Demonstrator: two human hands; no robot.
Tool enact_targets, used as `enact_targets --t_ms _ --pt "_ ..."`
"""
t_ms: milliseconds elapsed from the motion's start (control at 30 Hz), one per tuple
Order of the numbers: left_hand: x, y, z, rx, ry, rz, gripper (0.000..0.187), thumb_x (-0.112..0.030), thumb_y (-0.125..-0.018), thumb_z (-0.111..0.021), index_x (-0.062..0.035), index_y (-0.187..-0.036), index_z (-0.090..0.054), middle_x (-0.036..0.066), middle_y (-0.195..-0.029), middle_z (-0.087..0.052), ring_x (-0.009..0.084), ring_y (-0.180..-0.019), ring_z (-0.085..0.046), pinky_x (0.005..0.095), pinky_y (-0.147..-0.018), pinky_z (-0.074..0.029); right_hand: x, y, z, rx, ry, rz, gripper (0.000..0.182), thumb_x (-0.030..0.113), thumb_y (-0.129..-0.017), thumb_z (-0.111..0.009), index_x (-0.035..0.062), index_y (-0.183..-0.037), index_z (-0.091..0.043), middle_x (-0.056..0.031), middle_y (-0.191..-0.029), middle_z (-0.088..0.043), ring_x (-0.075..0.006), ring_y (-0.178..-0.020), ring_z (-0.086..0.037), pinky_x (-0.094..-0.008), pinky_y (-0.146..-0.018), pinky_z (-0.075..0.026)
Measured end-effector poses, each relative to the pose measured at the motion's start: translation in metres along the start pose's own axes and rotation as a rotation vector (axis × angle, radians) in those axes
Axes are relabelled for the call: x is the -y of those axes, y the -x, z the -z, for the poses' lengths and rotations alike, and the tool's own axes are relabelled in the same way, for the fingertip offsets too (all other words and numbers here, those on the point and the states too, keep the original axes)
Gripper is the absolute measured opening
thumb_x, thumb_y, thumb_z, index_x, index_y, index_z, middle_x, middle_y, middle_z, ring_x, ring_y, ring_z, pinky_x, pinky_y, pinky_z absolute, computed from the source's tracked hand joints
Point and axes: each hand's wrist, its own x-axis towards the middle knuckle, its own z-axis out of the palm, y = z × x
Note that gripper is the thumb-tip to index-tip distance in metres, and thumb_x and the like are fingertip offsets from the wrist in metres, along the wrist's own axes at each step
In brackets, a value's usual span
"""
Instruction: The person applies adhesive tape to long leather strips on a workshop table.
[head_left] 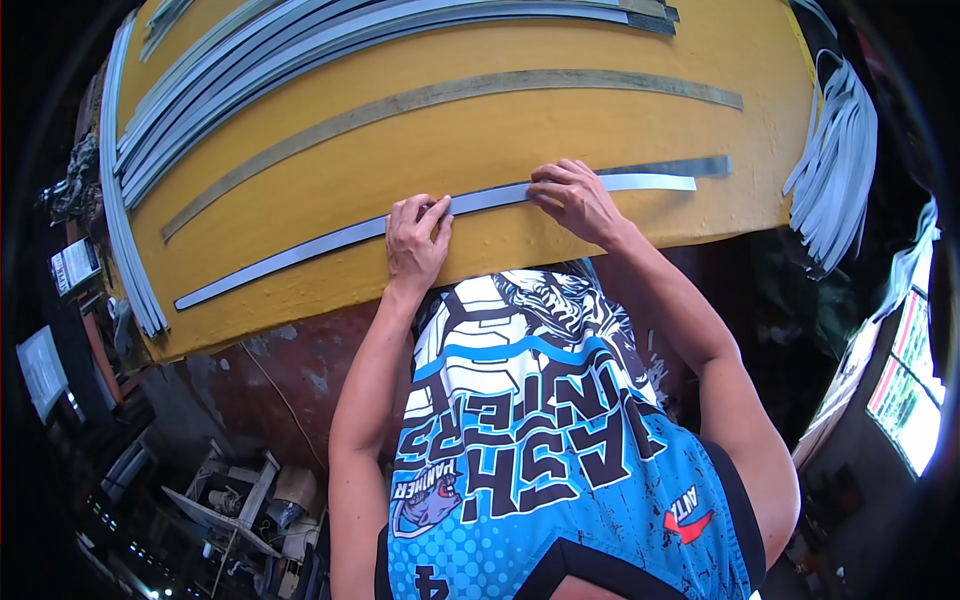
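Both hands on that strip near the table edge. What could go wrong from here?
1. The long grey strip lies close to the near edge of the yellow table; a push from the left hand or right hand might slide it off.
2. Its thin edges run under the fingertips, so a cut seems possible.
3. The bundle of strips overhangs the right edge and may slip.

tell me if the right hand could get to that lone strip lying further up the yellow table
Probably yes. The right hand rests on the near metal strip, and only bare yellow table lies between it and the lone strip; nothing blocks the way.
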Motion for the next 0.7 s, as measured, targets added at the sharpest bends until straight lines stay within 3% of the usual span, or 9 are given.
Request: enact_targets --t_ms 700 --pt "0.0004 0.0 -0.0001 -0.015 0.017 -0.002 0.026 -0.012 -0.08 -0.074 -0.0068 -0.106 -0.073 0.007 -0.099 -0.06 0.0243 -0.093 -0.055 0.0371 -0.083 -0.046 -0.0002 -0.001 0.0003 0.025 0.008 -0.026 0.013 0.013 -0.08 -0.072 0.0107 -0.092 -0.071 -0.0013 -0.102 -0.066 -0.0205 -0.091 -0.059 -0.0343 -0.078 -0.045"
